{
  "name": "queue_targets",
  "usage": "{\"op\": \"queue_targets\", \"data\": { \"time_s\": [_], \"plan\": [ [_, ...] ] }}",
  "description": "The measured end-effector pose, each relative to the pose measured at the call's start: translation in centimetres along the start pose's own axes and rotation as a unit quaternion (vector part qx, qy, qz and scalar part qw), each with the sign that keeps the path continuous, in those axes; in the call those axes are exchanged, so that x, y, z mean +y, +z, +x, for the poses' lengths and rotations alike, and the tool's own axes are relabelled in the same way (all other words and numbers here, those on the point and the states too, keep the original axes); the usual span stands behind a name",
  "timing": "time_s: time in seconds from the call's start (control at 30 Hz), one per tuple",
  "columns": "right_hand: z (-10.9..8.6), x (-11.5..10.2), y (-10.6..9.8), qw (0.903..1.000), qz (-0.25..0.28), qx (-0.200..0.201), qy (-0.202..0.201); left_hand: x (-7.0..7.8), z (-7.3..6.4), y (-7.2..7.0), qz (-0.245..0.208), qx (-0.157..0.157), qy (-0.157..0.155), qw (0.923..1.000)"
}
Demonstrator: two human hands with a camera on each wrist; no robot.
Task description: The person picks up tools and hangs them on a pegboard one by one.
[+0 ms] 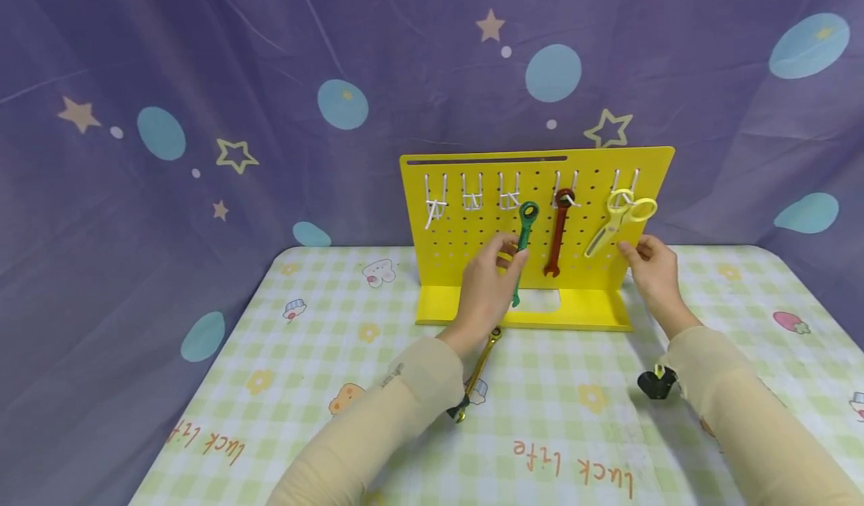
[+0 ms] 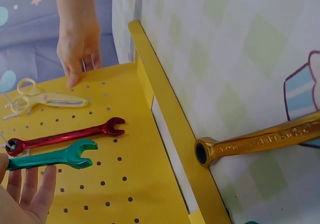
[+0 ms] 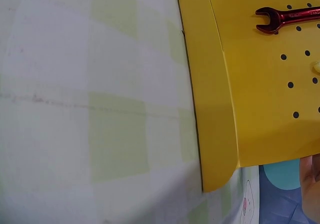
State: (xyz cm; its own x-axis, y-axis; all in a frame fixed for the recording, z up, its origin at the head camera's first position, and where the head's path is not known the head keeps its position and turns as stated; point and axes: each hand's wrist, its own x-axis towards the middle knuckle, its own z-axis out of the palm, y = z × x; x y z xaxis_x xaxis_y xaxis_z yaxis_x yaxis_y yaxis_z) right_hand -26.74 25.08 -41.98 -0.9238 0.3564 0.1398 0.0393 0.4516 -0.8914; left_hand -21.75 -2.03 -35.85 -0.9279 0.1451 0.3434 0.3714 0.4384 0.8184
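While my left hand point(image 1: 490, 282) pinches the green wrench point(image 1: 524, 237) before the pegboard point(image 1: 440, 260) my right hand point(image 1: 655, 275) grips, a sideways bump could unhook the red wrench point(image 1: 558, 238).

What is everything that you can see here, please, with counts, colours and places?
curtain: 1, purple, behind
tablecloth: 1, green-white check, in front
pegboard: 1, yellow, standing on the tablecloth
double hooks: 5, white, on the pegboard
scissors: 1, pale yellow, on the rightmost hook
red wrench: 1, red, one hook further left
green wrench: 1, green, before the pegboard
gold wrench: 1, gold, on the tablecloth
sleeves: 2, cream, lower foreground
black items: 2, black, by the sleeves
left hand: 1, bare, gripping the green wrench
right hand: 1, bare, gripping the pegboard
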Motion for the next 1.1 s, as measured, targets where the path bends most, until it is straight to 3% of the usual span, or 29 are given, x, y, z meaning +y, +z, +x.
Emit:
{"op": "queue_targets", "data": {
  "time_s": [0.27,0.67,1.1],
  "plan": [
    [0.2,0.0,0.0,1.0000,0.004,-0.003,0.002,-0.6,1.1,0.2,-0.005,0.019,-0.006,0.9998],
    [-0.1,0.0,-0.1,0.9999,-0.006,-0.008,0.006,-1.3,2.2,0.3,-0.006,0.017,-0.038,0.9991],
    [0.0,0.1,0.0,1.0000,0.003,-0.005,0.005,-2.8,3.0,0.4,-0.016,0.024,-0.039,0.9988]
  ]
}}
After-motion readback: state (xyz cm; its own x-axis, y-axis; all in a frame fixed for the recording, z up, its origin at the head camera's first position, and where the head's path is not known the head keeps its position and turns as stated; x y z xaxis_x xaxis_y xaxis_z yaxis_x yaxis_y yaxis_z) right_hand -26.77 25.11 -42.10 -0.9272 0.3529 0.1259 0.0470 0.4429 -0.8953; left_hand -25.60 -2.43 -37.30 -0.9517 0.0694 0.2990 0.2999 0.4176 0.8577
